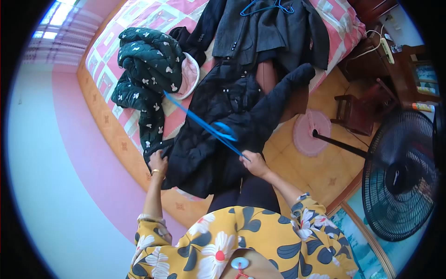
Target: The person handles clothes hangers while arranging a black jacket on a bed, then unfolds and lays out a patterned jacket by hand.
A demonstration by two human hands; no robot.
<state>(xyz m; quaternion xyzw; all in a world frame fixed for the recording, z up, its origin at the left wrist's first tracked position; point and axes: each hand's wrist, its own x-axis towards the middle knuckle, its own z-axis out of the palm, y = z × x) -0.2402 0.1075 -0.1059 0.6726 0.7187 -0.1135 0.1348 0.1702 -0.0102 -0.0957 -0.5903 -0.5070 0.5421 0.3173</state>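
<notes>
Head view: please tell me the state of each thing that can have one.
Black coat: spread open on the bed, gripped by left hand.
Blue hanger: held by right hand.
Green jacket: crumpled.
Grey coat: on a hanger.
Fan: upright.

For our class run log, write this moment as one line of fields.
left hand: grips black coat edge | right hand: holds blue hanger | coat: spread on bed | nearby: green jacket, fan
</notes>
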